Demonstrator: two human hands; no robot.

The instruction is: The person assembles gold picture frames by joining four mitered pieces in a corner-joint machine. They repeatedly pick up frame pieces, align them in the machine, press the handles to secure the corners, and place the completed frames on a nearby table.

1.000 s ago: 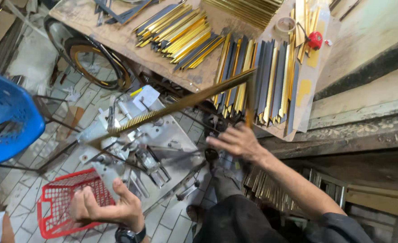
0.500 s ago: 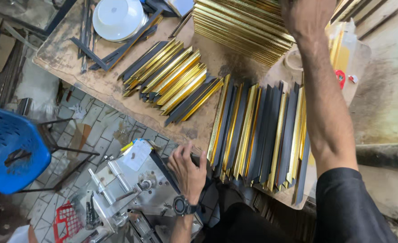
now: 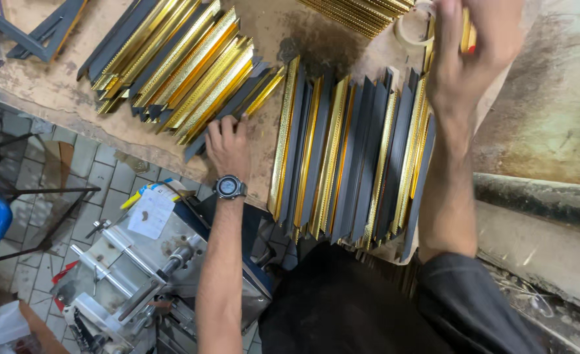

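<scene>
Two hands at stacks of gold and black frame mouldings on a worn bench

The left hand (image 3: pixel 227 145) lies flat, fingers pressing the near end of the slanted moulding pile (image 3: pixel 178 65) at ten o'clock. The right hand (image 3: pixel 470 59), at one o'clock, is closed around gold strips (image 3: pixel 465 29) above the upright moulding row (image 3: pixel 349 157).

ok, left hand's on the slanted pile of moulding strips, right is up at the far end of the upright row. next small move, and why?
Probably close the left hand on the black-and-gold strip under its fingers and slide it off the slanted pile. The fingers lie flat on that outermost strip, not yet curled around it. The right hand is raised over the far end of the upright row, so that side seems busy.
</scene>
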